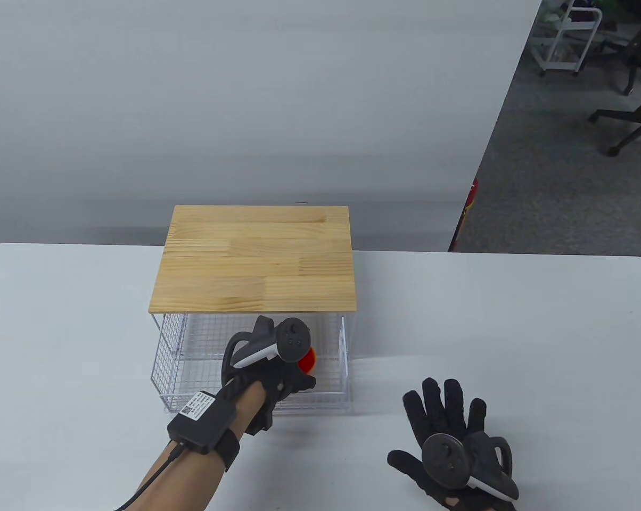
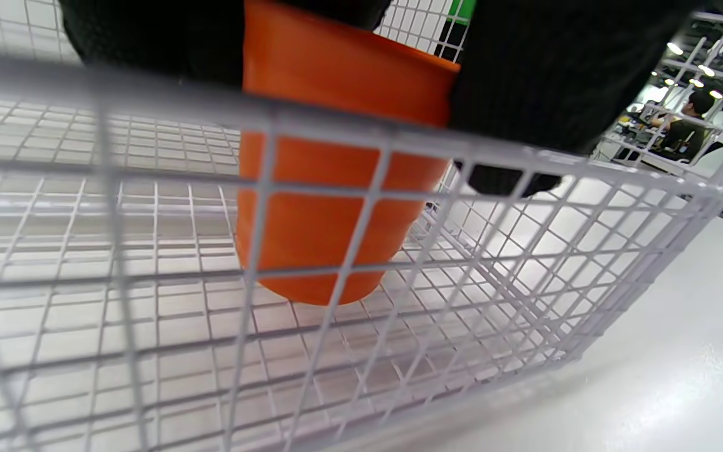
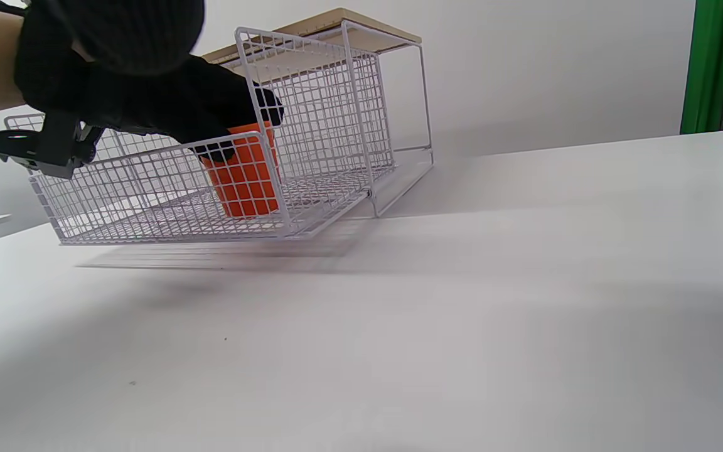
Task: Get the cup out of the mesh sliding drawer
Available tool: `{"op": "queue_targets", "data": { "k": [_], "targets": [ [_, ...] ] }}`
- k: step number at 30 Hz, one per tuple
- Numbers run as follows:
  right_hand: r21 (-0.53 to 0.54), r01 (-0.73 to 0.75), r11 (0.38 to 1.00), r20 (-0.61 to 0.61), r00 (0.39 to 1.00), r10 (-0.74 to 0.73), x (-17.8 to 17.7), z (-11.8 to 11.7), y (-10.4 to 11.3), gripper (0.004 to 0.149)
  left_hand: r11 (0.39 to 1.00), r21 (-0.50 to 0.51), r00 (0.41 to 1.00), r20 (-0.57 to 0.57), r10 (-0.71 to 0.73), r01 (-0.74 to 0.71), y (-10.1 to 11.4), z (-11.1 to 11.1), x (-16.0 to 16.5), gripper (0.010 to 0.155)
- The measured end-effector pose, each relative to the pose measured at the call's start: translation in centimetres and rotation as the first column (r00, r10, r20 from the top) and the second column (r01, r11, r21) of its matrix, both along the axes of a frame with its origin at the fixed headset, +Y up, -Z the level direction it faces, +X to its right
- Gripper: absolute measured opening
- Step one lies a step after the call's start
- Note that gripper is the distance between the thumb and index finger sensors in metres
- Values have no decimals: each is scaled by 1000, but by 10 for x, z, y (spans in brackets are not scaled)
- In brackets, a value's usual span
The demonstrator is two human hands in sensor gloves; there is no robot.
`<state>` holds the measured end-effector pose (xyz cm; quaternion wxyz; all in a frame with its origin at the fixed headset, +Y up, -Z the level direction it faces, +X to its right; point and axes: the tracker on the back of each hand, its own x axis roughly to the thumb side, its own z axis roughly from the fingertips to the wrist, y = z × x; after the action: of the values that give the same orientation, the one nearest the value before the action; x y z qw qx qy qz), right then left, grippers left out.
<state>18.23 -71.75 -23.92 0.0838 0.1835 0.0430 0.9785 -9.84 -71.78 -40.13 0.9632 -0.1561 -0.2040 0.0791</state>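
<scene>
One orange cup (image 3: 245, 179) gripped by left hand (image 1: 278, 367) inside pulled-out mesh drawer (image 1: 174, 372). Right hand (image 1: 448, 447) flat on table (image 1: 512, 330), fingers spread, holding nothing.

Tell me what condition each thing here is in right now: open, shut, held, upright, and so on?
mesh drawer: pulled out from under the wooden top, open.
orange cup: upright inside the drawer, gripped near its rim.
left hand: reaching into the drawer, fingers around the cup.
right hand: flat on the white table, fingers spread, holding nothing.
</scene>
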Motion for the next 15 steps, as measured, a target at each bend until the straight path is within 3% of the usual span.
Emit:
{"op": "queue_targets", "data": {
  "k": [6, 10, 15],
  "targets": [
    [6, 6, 1000, 5, 1000, -6, 1, 0, 1, 92, 998, 62, 999, 24, 21, -22, 11, 9, -1, 99],
    [3, 7, 1000, 5, 1000, -7, 1, 0, 1, 92, 988, 154, 998, 55, 24, -32, 25, 21, -5, 92],
    [3, 3, 1000, 5, 1000, -3, 0, 0, 1, 92, 976, 203, 994, 92, 66, -83, 42, 37, -9, 95]
  ]
}}
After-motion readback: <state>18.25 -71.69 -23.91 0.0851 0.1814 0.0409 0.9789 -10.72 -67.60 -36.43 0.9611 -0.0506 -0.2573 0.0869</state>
